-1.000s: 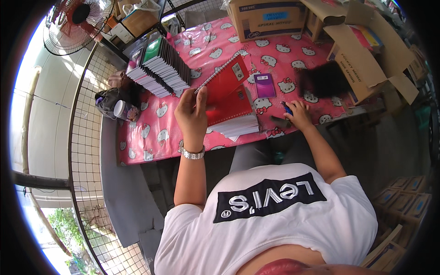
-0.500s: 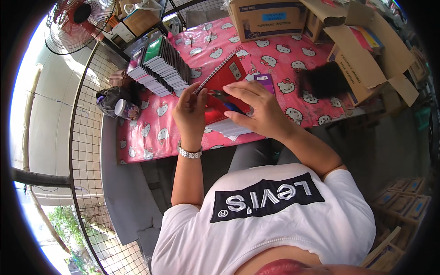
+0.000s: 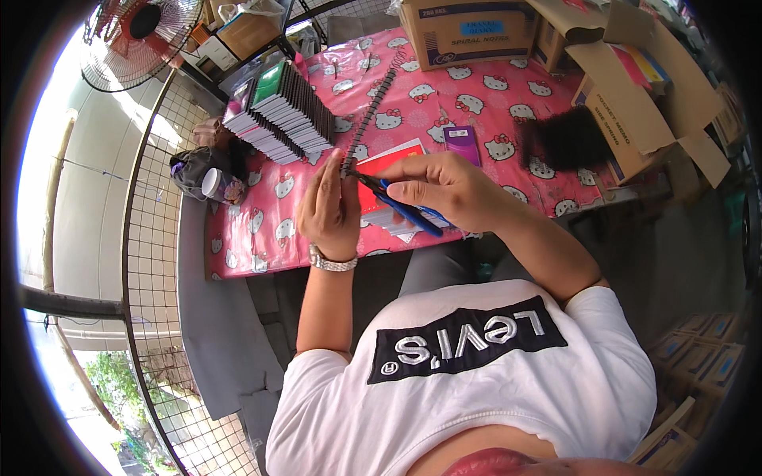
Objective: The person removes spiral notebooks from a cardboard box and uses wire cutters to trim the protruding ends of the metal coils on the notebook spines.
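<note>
My left hand [image 3: 328,210] is closed on the lower end of a long dark spiral binding [image 3: 371,115], which slants up and away over the table. The notebook it belongs to seems turned edge-on, so its cover hardly shows. My right hand [image 3: 456,192] grips blue-handled pliers [image 3: 414,218]. Their jaws meet the spiral's near end, right beside my left fingertips. Under my hands lies a stack of notebooks with a red cover [image 3: 409,151] on top and white page edges. A purple notebook [image 3: 462,144] rests just right of that stack.
Stacked spiral notebooks [image 3: 290,115] stand at the left on the pink patterned tablecloth [image 3: 270,190]. Nearby are a bag [image 3: 190,170] and a white cup [image 3: 211,184]. A closed carton [image 3: 468,36] stands at the back; an open carton [image 3: 627,111] and a black fuzzy item [image 3: 567,141] are right.
The held notebook has turned from showing its red cover to nearly edge-on, its spiral now more upright. The pliers have moved down and left to the spiral's near end.
</note>
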{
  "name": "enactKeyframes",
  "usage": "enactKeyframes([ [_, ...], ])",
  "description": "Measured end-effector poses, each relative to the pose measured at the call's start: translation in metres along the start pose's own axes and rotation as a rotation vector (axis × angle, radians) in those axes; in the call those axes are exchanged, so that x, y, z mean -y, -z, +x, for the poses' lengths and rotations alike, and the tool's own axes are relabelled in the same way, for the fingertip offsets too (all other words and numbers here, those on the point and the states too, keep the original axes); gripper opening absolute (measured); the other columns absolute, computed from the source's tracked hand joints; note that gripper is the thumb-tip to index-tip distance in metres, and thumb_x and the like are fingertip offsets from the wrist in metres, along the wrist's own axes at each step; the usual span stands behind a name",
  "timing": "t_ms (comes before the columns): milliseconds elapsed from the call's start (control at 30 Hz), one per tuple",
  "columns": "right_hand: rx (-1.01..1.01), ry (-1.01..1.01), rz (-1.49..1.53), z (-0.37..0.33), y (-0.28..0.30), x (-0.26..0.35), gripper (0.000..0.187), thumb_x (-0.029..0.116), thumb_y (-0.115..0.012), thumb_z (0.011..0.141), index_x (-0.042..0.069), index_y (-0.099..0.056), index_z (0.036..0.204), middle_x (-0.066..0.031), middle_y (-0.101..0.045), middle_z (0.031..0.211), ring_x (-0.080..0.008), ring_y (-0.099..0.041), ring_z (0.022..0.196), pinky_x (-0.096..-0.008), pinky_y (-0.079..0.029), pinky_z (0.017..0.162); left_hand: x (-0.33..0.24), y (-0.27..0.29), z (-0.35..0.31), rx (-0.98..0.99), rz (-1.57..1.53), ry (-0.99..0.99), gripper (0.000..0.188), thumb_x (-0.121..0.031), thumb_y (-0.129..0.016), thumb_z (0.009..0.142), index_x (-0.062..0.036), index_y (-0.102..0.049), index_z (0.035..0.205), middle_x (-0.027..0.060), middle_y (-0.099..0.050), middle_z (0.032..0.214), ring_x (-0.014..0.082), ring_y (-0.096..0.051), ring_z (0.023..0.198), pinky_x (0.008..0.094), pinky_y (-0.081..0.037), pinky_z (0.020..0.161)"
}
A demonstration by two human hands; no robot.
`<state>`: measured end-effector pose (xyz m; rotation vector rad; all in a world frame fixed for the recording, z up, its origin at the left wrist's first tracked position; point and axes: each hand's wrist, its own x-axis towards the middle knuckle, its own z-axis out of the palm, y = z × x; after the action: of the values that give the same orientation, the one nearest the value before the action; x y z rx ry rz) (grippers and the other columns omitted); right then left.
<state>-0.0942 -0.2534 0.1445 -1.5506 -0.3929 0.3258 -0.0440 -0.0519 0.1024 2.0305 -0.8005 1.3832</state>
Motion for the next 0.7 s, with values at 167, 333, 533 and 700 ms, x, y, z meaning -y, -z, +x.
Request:
enactKeyframes([
  [167,-0.694,0.537,-0.723,-0.011,0.042,-0.049,0.032,0.014,-0.069,0.085,0.002,-0.065,0.114,-0.0145,-0.066,0.109,-0.0307,-0.063,0.102,-0.0389,-0.049,0.092,0.054,0.014,-0.027,-0.118,-0.207,0.601,0.018,-0.003,-0.067,0.09,0.0021,-0.065,0.107,0.0096,-0.071,0.093,0.0144,-0.067,0.07,0.0279,-0.057,0.059],
  [333,-0.852,-0.145,-0.997,-0.09,0.149,-0.247,0.034,0.013,-0.072,0.078,0.008,-0.062,0.11,-0.0142,-0.064,0.109,-0.0345,-0.06,0.106,-0.0431,-0.048,0.091,0.136,0.014,-0.184,-0.122,-0.649,1.43,0.012,-0.004,-0.062,0.093,-0.0002,-0.061,0.105,0.0055,-0.062,0.09,0.0118,-0.061,0.071,0.0263,-0.053,0.049],
  [533,-0.919,-0.166,-1.232,-0.062,0.161,-0.279,0.026,0.015,-0.069,0.077,0.01,-0.057,0.099,-0.0134,-0.058,0.101,-0.0371,-0.059,0.098,-0.0507,-0.048,0.084,0.134,0.024,-0.266,0.573,0.57,0.958,0.022,-0.014,-0.074,0.077,-0.0054,-0.065,0.095,0.0136,-0.064,0.1,0.037,-0.06,0.096,0.0424,-0.05,0.084],
  [700,-1.187,-0.417,-1.198,-0.014,0.237,-0.304,0.024,0.023,-0.061,0.088,0.008,-0.059,0.106,-0.016,-0.06,0.111,-0.0364,-0.06,0.106,-0.0493,-0.052,0.087,0.074,0.002,-0.086,0.181,0.077,0.357,0.024,-0.01,-0.074,0.078,-0.0053,-0.065,0.099,0.0129,-0.063,0.107,0.035,-0.058,0.101,0.0445,-0.048,0.086],
])
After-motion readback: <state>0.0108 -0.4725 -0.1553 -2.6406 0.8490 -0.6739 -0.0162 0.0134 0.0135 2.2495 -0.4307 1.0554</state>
